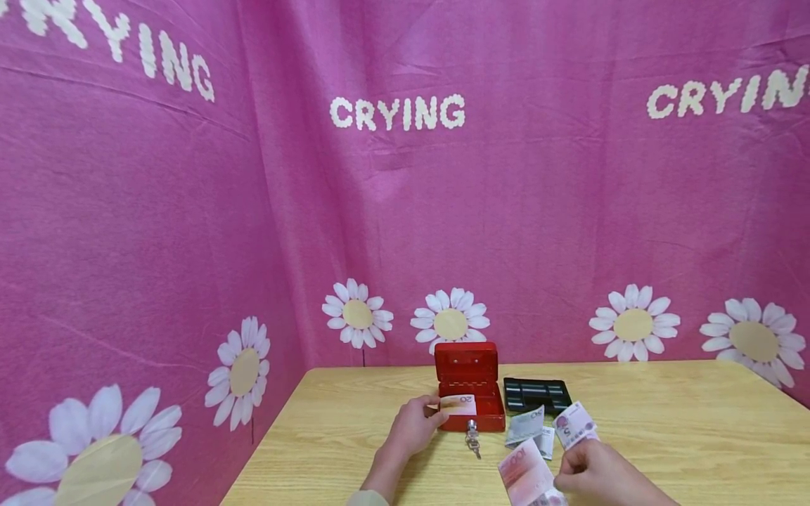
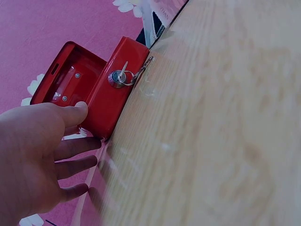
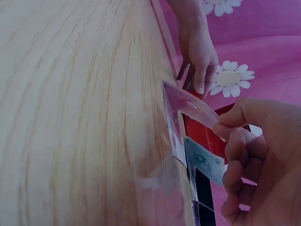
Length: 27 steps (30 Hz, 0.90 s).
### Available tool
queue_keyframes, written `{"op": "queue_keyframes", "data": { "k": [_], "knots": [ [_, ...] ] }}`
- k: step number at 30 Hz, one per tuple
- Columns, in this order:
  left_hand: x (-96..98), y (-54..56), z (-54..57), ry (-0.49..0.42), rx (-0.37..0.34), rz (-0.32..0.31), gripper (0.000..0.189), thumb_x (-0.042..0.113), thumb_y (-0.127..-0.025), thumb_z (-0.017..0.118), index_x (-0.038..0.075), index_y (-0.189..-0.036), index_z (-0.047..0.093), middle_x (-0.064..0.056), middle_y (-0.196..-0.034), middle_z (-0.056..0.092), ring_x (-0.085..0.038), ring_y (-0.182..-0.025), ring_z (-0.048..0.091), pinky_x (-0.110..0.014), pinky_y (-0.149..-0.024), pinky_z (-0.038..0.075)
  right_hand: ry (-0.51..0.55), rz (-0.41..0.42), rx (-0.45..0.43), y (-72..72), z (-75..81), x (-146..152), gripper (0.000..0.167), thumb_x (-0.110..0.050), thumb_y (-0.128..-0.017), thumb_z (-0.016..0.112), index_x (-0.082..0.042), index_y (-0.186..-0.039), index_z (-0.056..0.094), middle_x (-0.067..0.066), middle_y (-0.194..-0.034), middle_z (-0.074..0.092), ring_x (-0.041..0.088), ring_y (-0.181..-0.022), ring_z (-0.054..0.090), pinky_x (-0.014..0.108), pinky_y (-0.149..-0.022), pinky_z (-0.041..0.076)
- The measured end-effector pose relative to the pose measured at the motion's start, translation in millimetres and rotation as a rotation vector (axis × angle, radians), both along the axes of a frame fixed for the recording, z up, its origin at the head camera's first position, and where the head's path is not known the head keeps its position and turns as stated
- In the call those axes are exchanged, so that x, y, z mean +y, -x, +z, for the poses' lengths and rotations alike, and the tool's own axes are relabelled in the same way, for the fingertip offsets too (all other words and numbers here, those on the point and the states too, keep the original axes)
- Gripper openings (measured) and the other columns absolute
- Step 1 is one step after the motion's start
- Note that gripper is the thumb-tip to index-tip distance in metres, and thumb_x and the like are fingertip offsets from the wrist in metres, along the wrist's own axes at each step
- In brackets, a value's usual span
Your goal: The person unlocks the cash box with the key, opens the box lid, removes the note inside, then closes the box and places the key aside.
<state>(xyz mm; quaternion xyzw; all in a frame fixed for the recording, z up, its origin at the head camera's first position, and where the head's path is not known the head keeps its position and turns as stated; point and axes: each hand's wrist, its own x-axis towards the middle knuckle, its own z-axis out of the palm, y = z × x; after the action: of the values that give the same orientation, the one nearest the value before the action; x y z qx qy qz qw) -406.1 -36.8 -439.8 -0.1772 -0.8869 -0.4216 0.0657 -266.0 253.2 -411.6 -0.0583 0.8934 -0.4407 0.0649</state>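
Note:
A red cash box [image 1: 471, 422] stands on the table with its lid [image 1: 466, 362] raised. An orange-brown banknote [image 1: 458, 405] marked 20 lies in it, and keys [image 1: 472, 444] hang from the front lock. At the box's left front corner is my left hand [image 1: 413, 425]; its thumb [image 2: 79, 113] touches the box edge, the other fingers loosely extended. My right hand [image 1: 598, 472] pinches a folded pinkish-red banknote [image 3: 200, 109] between thumb and forefinger. In the head view this red note [image 1: 525, 471] shows 100. Just beyond that hand is a purple banknote [image 1: 573, 424] marked 5.
Right of the box lies a black compartment tray [image 1: 538, 396]. Folded greyish-green banknotes [image 1: 525, 427] stand between the tray and my right hand. The wooden table [image 1: 683, 422] meets a pink daisy-printed cloth [image 1: 538, 211] at the back and left.

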Motion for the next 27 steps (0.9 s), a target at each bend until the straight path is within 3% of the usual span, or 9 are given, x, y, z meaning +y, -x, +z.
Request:
{"op": "queue_keyframes", "data": {
  "k": [6,11,13,17,20,27],
  "knots": [
    [-0.6,0.8,-1.0,0.001,0.004,0.005,0.036,0.021,-0.092,0.071,0.003,-0.123,0.067,-0.002,-0.093,0.072,-0.009,-0.08,0.062,-0.03,-0.07,0.05,-0.006,0.043,0.024,-1.7,1.5,1,0.014,-0.012,-0.087,0.069,-0.003,-0.078,0.066,0.005,-0.084,0.064,0.018,-0.083,0.053,0.023,-0.056,0.036],
    [-0.2,2.2,-1.6,0.001,-0.013,0.006,0.037,0.022,-0.093,0.07,0.003,-0.124,0.067,-0.002,-0.094,0.072,-0.01,-0.081,0.061,-0.033,-0.072,0.051,-0.054,-0.067,-0.032,-1.0,11.9,-1,0.013,-0.017,-0.088,0.071,-0.005,-0.084,0.067,0.002,-0.09,0.061,0.016,-0.087,0.052,0.026,-0.063,0.04],
    [0.1,2.8,-1.8,0.002,-0.025,0.009,0.037,0.023,-0.093,0.07,0.003,-0.124,0.067,-0.002,-0.096,0.072,-0.01,-0.082,0.061,-0.033,-0.074,0.051,-0.09,-0.058,0.008,-0.3,16.8,1,0.012,-0.018,-0.088,0.071,-0.007,-0.084,0.067,0.001,-0.085,0.059,0.014,-0.084,0.051,0.026,-0.063,0.04],
    [0.7,3.3,-1.2,0.004,-0.032,0.012,0.037,0.023,-0.093,0.07,0.004,-0.124,0.067,-0.001,-0.096,0.071,-0.01,-0.081,0.06,-0.033,-0.073,0.051,-0.178,0.06,0.23,1.2,22.3,5,0.013,-0.02,-0.086,0.071,-0.011,-0.077,0.069,-0.005,-0.07,0.057,0.005,-0.068,0.048,0.022,-0.058,0.039],
    [1.0,3.2,-1.0,0.001,-0.027,0.011,0.037,0.022,-0.093,0.07,0.003,-0.124,0.067,-0.001,-0.096,0.071,-0.01,-0.08,0.06,-0.032,-0.071,0.05,-0.21,0.085,0.325,3.6,25.9,2,0.012,-0.024,-0.087,0.072,-0.015,-0.078,0.071,-0.009,-0.07,0.059,-0.002,-0.065,0.046,0.021,-0.059,0.04],
    [0.4,2.8,-1.1,0.007,-0.027,0.018,0.037,0.023,-0.092,0.071,0.004,-0.124,0.067,-0.002,-0.099,0.072,-0.011,-0.083,0.061,-0.034,-0.073,0.051,-0.224,0.025,0.386,15.5,34.6,-22,0.008,-0.024,-0.085,0.073,-0.017,-0.081,0.072,-0.008,-0.071,0.061,0.001,-0.066,0.049,0.021,-0.06,0.041]
  ]
}}
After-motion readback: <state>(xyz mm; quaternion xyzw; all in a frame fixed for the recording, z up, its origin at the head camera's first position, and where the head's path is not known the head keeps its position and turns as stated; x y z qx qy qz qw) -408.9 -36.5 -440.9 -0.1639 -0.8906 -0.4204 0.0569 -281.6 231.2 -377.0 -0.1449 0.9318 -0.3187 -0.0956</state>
